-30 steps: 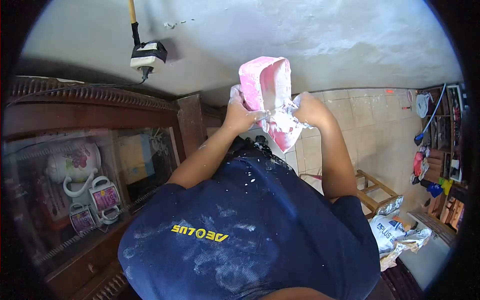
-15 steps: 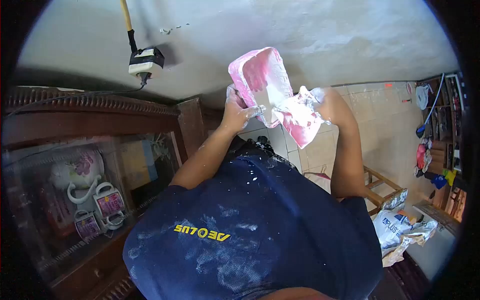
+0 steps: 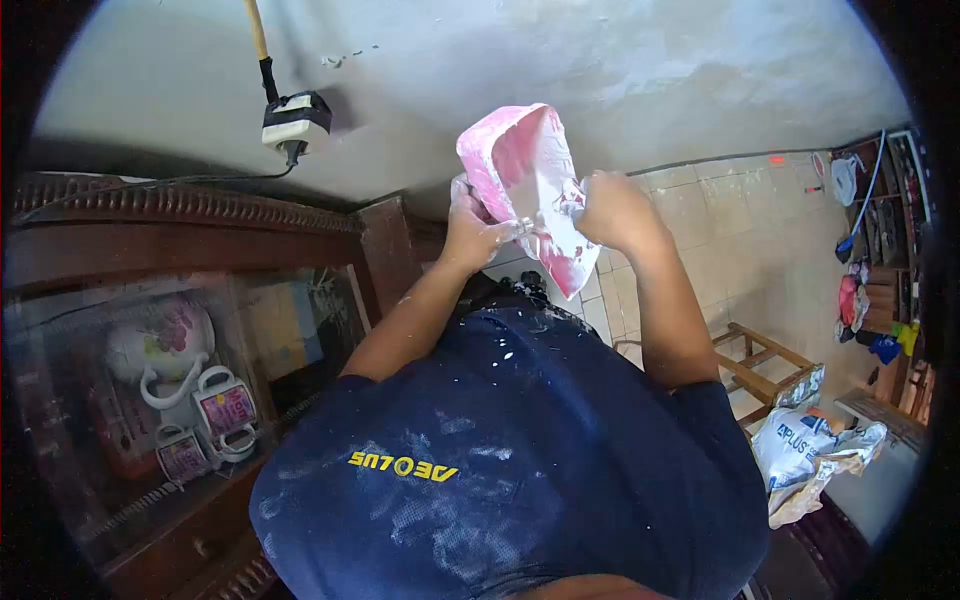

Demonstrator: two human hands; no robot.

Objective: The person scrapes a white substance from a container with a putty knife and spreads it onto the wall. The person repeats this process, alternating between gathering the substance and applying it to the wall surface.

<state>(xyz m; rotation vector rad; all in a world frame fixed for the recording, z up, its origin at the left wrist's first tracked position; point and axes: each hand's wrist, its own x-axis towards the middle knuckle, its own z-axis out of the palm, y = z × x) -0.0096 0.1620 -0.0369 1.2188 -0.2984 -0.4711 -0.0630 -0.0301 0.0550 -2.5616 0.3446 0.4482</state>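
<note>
A pink rectangular tub [image 3: 485, 150], smeared with white paste inside and on its rim, is tilted in front of me. My left hand [image 3: 474, 232] grips its near left side, the thumb over the rim and white with paste. My right hand [image 3: 612, 212] is closed on a pink, paste-coated flat scraper [image 3: 572, 262], which lies against the tub's right rim and hangs below it. White paste covers my right fingertips. How far the scraper reaches into the tub is hard to make out.
A painted wall [image 3: 650, 80] rises ahead, with a taped power socket [image 3: 297, 122] hanging at left. A dark wooden cabinet [image 3: 180, 235] with mugs behind glass stands left. At right are a wooden stool [image 3: 765, 365], a white bag [image 3: 795, 445] and cluttered shelves [image 3: 885, 240].
My right hand has moved left with the scraper, closer to the tub's opening, and the scraper has turned. The tub has shifted slightly and stays in my left hand.
</note>
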